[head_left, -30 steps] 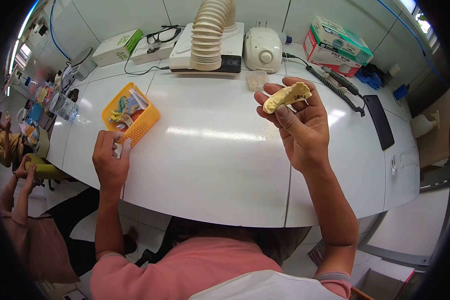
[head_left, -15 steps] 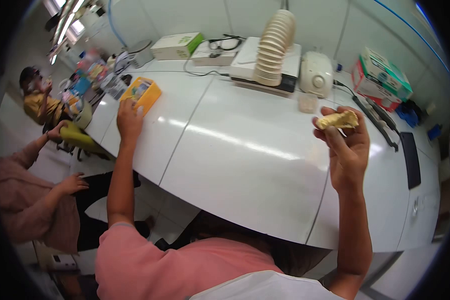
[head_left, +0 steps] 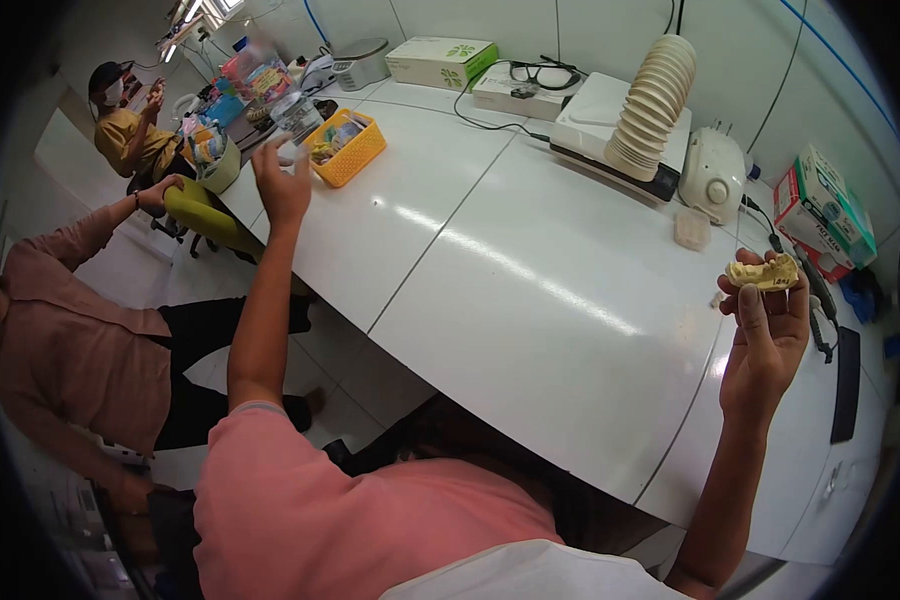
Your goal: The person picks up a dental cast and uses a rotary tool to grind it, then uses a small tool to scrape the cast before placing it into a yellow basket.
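My right hand (head_left: 765,345) is closed around a pale yellow dental cast (head_left: 763,274), raised above the right part of the table. Dark marks like handwriting show on the cast's side. My left hand (head_left: 284,188) is held up just left of a yellow plastic basket (head_left: 353,158), apart from it. Its fingers are spread and slightly blurred, with nothing seen in them. Small bagged items (head_left: 332,138) fill the basket.
On the white table (head_left: 530,330) stand a white machine with a ribbed hose (head_left: 652,110), a cream control unit (head_left: 713,175), a small clear box (head_left: 691,230) and stacked cartons (head_left: 822,205). A person in a brownish-pink top (head_left: 80,330) holds a green chair (head_left: 205,215) at left.
My left hand has come off the yellow basket and its fingers have opened. The view has shifted left. The cast has turned, so its marked side shows. The seated co-worker's hand has lowered.
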The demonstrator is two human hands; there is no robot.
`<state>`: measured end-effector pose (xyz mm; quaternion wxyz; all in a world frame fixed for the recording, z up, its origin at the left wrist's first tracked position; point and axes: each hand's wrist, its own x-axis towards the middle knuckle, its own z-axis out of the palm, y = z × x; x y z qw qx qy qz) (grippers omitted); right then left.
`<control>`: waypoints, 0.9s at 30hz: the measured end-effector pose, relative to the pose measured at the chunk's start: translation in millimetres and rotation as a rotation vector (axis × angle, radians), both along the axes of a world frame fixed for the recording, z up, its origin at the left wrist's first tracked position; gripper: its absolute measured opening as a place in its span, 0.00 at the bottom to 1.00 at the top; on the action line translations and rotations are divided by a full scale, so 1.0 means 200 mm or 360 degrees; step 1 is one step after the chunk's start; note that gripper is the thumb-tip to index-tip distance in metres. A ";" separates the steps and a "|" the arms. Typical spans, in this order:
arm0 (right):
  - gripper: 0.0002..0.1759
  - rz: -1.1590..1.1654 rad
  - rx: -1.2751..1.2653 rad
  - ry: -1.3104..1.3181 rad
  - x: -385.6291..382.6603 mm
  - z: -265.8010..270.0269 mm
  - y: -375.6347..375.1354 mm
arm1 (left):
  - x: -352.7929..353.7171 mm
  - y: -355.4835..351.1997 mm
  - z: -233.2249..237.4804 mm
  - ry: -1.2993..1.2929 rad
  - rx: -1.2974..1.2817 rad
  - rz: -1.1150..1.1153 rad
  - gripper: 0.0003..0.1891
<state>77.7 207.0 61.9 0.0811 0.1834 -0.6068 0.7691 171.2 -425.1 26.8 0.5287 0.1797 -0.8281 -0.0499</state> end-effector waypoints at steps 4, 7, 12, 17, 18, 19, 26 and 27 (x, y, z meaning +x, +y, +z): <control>0.25 -0.0043 -0.0065 -0.0007 -0.03 0.01 0.02 | 0.03 -0.11 0.09 0.0310 0.0429 0.0025 0.18; 0.24 -0.0013 -0.0026 -0.0047 -0.04 0.03 0.04 | -0.04 0.18 0.12 0.0111 0.0753 -0.0579 0.14; 0.25 -0.0191 0.0077 0.0089 -0.08 0.08 0.13 | -0.19 1.19 0.22 -0.0724 0.0490 -0.1787 0.03; 0.22 -0.0284 0.0358 0.0145 -0.17 0.11 0.39 | -0.45 1.85 0.15 -0.1085 0.0633 -0.2536 0.07; 0.22 -0.0283 0.0467 0.0147 -0.19 0.10 0.41 | -0.53 1.94 0.11 -0.1144 0.0751 -0.2610 0.12; 0.22 -0.0280 0.0573 0.0143 -0.19 0.08 0.41 | -0.58 2.05 0.12 -0.1190 0.1008 -0.2610 0.14; 0.13 -0.0244 0.0875 0.0246 -0.18 -0.04 0.23 | -0.88 2.33 -0.02 -0.1269 0.2007 -0.2945 0.17; 0.14 -0.0203 0.0798 0.0208 -0.20 -0.08 0.22 | -0.92 2.31 -0.05 -0.1266 0.2070 -0.3031 0.17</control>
